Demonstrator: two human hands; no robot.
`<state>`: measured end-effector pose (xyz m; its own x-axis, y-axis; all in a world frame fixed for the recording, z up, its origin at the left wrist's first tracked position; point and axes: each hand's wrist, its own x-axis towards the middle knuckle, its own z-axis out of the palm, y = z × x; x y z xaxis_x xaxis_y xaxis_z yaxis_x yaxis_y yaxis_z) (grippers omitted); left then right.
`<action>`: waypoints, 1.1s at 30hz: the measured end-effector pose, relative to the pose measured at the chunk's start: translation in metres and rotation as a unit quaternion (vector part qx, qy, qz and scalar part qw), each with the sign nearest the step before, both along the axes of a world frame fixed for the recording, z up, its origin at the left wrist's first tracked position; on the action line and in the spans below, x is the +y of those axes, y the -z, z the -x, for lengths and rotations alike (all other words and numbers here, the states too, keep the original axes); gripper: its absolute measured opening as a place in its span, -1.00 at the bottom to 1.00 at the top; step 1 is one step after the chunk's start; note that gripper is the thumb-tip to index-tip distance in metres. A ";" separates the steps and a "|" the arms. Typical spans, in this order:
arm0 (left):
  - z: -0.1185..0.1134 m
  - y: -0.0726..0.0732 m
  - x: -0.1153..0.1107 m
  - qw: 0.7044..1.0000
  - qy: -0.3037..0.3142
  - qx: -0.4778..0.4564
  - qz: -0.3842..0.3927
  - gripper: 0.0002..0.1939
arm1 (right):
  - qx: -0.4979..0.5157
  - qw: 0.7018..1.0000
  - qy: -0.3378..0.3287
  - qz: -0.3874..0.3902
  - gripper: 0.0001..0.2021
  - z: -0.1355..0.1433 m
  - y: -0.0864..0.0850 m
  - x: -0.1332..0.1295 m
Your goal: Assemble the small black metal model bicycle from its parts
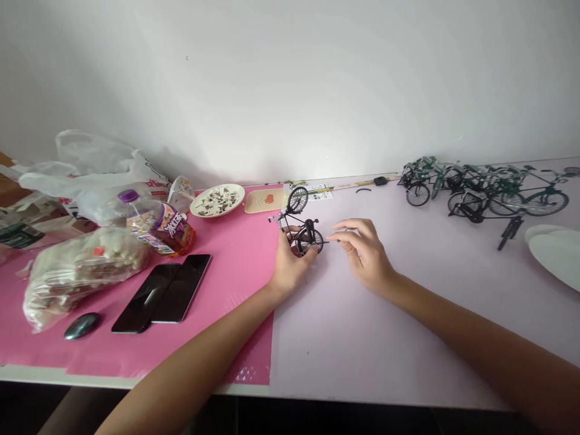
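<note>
My left hand (291, 263) grips a small black model bicycle (309, 229) by its lower wheel, with the other wheel tilted up toward the wall. Just right of the bicycle is my right hand (362, 251), its thumb and forefinger pinched close to the bicycle's right end. Something small and dark shows at these fingertips, too small to make out. Behind the bicycle, a printed paper sheet (319, 193) lies on the table. A short black curved piece (363, 190) rests farther right.
Several model bicycles (489, 187) stand at the back right, near white plates (555, 251). Leftward are a plate of small parts (217, 200), a tray (263, 201), a bottle (161, 226), two phones (181, 290), a mouse (82, 325) and plastic bags (81, 266).
</note>
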<state>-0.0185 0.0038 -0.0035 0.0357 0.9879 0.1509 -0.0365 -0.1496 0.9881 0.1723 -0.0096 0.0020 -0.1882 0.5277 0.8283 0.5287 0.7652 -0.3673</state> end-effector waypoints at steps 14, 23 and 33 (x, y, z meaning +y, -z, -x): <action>0.000 -0.003 -0.001 1.000 -0.014 0.012 0.022 -0.47 | 0.003 1.000 -0.013 -0.002 -0.83 0.002 0.002 0.001; 0.000 -0.002 0.000 1.000 -0.015 0.000 0.008 -0.46 | 0.001 1.000 -0.014 0.017 -0.82 0.001 0.005 0.002; 0.000 0.002 0.002 1.000 -0.018 -0.009 0.001 -0.44 | -0.009 1.000 -0.010 -0.010 -0.82 0.002 0.003 0.003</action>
